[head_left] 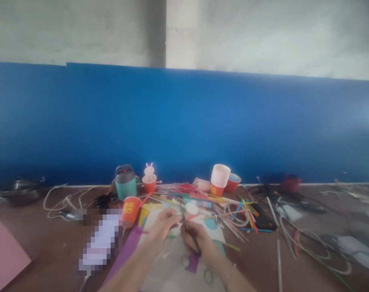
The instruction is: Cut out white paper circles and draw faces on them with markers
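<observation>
My right hand point(197, 238) is wrapped round a pair of scissors point(198, 251) with dark handles; the blades point up and away from me. Beside the blade tips, my left hand point(163, 224) is closed in a pinch. Whatever lies between its fingers is too small and blurred to name. Both hands are above pale sheets of paper point(160, 271). A small purple piece point(192, 263) lies below my right hand, near a thin dark ring point(208, 276). Just beyond the fingers is a round white lid-like thing point(192, 209).
Orange paper cups point(131, 211), a cup stack point(220, 178) and a teal container point(126, 187) stand on the brown table. Colourful sticks and straws point(248, 213) spread at centre right. White cables point(321, 251) lie right, a pink sheet point(6, 257) left. A blue panel point(184, 125) stands behind.
</observation>
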### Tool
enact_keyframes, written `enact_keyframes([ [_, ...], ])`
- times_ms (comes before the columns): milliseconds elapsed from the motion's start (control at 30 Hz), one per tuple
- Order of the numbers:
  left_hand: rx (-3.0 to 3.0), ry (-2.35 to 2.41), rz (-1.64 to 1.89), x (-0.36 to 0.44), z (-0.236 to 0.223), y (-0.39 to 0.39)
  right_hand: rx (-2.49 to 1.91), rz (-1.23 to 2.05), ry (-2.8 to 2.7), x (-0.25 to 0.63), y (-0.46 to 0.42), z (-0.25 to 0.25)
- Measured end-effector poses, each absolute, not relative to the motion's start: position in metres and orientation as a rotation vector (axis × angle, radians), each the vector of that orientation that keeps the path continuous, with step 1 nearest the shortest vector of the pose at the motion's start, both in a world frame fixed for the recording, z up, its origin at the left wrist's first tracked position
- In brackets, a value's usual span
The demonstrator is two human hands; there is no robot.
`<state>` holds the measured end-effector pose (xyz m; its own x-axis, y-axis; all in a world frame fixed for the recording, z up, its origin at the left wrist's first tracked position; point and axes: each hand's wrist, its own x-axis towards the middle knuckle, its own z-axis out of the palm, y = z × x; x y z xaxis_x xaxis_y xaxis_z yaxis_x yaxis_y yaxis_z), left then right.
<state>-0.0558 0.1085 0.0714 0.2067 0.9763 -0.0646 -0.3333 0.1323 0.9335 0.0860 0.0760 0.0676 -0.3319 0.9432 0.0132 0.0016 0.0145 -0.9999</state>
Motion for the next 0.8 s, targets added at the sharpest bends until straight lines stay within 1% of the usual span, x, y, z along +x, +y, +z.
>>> enact_keyframes([
  [133,0.97,0.857,1.135,-0.057,0.073,0.108,-0.936,1.449,-1.434,0.086,0.077,0.064],
  [300,0.971,0.857,1.123,-0.058,0.077,0.107,-0.995,1.445,-1.424,0.086,0.08,0.06],
  [467,0.97,0.857,1.108,-0.059,0.079,0.109,-0.93,1.481,-1.407,0.086,0.083,0.056],
  [800,0.954,0.852,1.111,-0.06,0.078,0.108,-0.961,1.477,-1.434,0.089,0.084,0.049],
])
